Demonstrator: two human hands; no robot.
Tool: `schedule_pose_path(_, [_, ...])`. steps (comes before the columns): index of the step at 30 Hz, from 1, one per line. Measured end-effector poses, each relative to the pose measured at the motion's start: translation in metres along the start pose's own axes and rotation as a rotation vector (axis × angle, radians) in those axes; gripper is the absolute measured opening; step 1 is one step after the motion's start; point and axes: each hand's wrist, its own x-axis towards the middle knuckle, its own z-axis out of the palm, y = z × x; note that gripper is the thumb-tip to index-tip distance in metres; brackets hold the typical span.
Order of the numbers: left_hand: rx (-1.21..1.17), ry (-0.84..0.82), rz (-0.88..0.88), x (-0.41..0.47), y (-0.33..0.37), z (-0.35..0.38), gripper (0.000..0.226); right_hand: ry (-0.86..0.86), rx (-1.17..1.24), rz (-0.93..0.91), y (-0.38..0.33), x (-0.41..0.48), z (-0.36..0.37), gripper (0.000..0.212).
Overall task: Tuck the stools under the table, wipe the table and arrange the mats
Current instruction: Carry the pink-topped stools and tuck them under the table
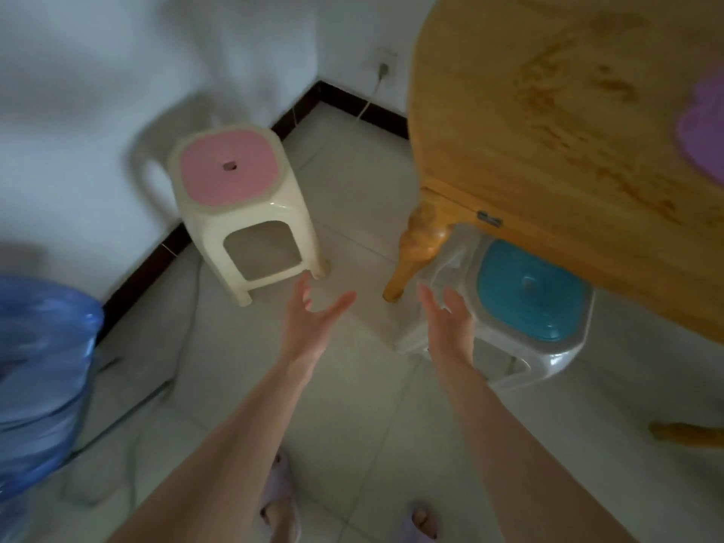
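Note:
A cream plastic stool with a pink seat [231, 172] stands on the tiled floor by the wall, out from the table. A pale stool with a teal seat [529, 295] sits partly under the edge of the round wooden table [548, 131]. My left hand [309, 327] stretches forward with fingers straight, just short of the pink stool's feet, holding nothing. My right hand [448, 327] is also spread and holds nothing, beside the teal stool's left side and near the table leg [419, 244]. A purple mat [705, 131] lies on the tabletop at the right edge.
A large blue water bottle [43, 378] stands at the left. A cable [368, 99] runs from a wall plug to the floor in the corner. Another table leg [685, 433] shows at the right. My slippered feet [282, 499] are at the bottom.

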Motion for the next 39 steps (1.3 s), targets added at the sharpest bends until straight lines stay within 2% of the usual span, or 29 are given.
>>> schedule_pose_path(6, [-0.037, 0.030, -0.004, 0.054, 0.028, -0.102, 0.088, -0.020, -0.161, -0.079, -0.043, -0.014, 0.115, 0.048])
schedule_pose_path(10, [-0.048, 0.059, -0.018, 0.088, 0.048, -0.157, 0.100, -0.043, -0.172, -0.091, -0.072, -0.014, 0.175, 0.057])
schedule_pose_path(14, [-0.025, 0.090, -0.018, 0.134, 0.032, -0.198, 0.113, -0.072, -0.212, -0.093, -0.092, -0.009, 0.226, 0.058])
schedule_pose_path(22, [-0.025, 0.096, -0.009, 0.196, 0.060, -0.235, 0.084, -0.143, -0.226, -0.100, -0.128, 0.031, 0.302, 0.045])
schedule_pose_path(25, [-0.046, 0.084, -0.014, 0.233, 0.073, -0.237, 0.082, -0.177, -0.185, -0.069, -0.143, 0.060, 0.327, 0.053])
schedule_pose_path(29, [-0.030, 0.100, -0.051, 0.293, 0.071, -0.238, 0.079, -0.233, -0.159, -0.022, -0.154, 0.108, 0.362, 0.043])
schedule_pose_path(31, [-0.004, 0.096, -0.079, 0.313, 0.069, -0.239, 0.080, -0.237, -0.180, -0.027, -0.156, 0.123, 0.370, 0.049])
schedule_pose_path(33, [0.000, 0.107, -0.108, 0.339, 0.068, -0.240, 0.105, -0.236, -0.204, -0.020, -0.159, 0.144, 0.384, 0.052])
schedule_pose_path(35, [0.002, 0.107, -0.138, 0.360, 0.064, -0.240, 0.116, -0.247, -0.222, -0.014, -0.157, 0.162, 0.395, 0.071])
schedule_pose_path(37, [0.010, 0.106, -0.150, 0.375, 0.063, -0.238, 0.108, -0.249, -0.216, -0.016, -0.157, 0.175, 0.404, 0.088])
schedule_pose_path(39, [0.046, 0.110, -0.105, 0.388, 0.062, -0.236, 0.081, -0.245, -0.203, 0.003, -0.156, 0.187, 0.414, 0.097])
